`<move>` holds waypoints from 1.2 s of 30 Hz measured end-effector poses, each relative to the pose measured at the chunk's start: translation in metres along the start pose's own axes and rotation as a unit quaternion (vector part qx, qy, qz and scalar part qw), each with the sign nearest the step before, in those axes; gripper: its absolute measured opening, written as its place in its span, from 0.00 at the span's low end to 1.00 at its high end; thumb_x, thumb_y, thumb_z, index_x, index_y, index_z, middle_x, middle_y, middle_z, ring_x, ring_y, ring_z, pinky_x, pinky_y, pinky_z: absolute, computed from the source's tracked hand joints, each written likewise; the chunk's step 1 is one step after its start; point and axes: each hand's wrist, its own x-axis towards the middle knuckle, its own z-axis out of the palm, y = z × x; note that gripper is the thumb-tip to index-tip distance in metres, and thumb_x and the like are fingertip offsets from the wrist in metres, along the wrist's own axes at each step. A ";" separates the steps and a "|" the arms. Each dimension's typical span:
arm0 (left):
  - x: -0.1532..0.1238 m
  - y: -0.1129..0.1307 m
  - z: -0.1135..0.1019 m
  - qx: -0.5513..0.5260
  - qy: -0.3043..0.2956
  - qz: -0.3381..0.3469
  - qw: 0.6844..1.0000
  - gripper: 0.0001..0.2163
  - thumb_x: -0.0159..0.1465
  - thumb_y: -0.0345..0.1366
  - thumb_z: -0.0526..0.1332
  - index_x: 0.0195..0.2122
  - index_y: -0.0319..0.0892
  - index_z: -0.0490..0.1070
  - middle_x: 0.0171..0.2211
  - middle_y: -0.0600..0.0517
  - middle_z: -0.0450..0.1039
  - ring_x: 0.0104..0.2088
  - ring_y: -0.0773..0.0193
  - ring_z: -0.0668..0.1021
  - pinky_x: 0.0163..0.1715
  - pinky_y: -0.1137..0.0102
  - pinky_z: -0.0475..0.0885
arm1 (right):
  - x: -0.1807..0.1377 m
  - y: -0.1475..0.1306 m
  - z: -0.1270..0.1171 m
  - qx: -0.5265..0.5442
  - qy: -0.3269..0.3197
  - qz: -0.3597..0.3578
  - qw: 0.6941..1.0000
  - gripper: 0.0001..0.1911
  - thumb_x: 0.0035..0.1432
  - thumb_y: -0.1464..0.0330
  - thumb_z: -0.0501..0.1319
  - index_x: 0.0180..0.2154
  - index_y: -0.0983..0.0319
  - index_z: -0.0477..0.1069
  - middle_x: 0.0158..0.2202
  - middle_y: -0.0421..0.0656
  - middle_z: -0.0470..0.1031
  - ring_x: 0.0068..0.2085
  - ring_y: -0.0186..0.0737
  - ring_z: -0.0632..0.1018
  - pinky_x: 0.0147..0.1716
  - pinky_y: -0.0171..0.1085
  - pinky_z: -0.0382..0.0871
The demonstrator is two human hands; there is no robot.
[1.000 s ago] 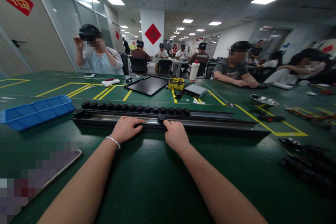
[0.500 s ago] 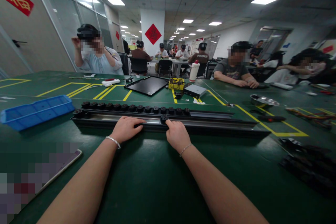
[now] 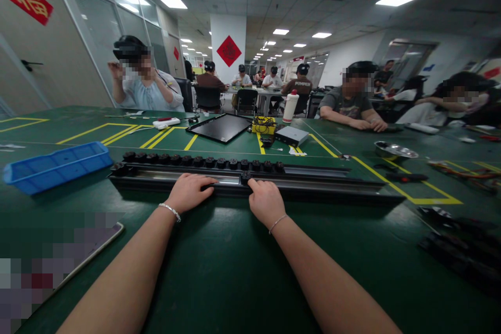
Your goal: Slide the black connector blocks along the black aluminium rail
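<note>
A long black channel rail (image 3: pixel 336 191) with a shiny inner strip lies across the green table in front of me. My left hand (image 3: pixel 190 192) rests over its near edge, fingers stretched to the right and thumb apart. In the channel sits a small black block-like part (image 3: pixel 246 178). My right hand (image 3: pixel 266 201) is closed at that part, with the index fingertip against it and the other fingers curled. Just behind stands a second black rail (image 3: pixel 317 171) carrying a row of several round black pieces (image 3: pixel 198 161).
To the left is a blue plastic bin (image 3: pixel 58 166). Farther back lie a black panel (image 3: pixel 221 128), a grey box (image 3: pixel 291 135), a yellow box of cables (image 3: pixel 263 124) and a white bottle (image 3: pixel 290 107). A metal bowl (image 3: pixel 395 150) is at right. Other people sit around.
Both hands keep the same places on the rail and the black part. The whole view has shifted only very slightly.
</note>
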 end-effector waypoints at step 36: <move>0.000 0.000 -0.001 -0.008 -0.001 -0.001 1.000 0.16 0.60 0.47 0.49 0.45 0.57 0.70 0.46 0.58 0.74 0.47 0.61 0.73 0.46 0.63 0.60 | -0.002 0.004 0.003 0.000 0.023 0.017 1.000 0.10 0.51 0.74 0.51 0.35 0.60 0.67 0.30 0.43 0.72 0.35 0.40 0.69 0.40 0.37 0.54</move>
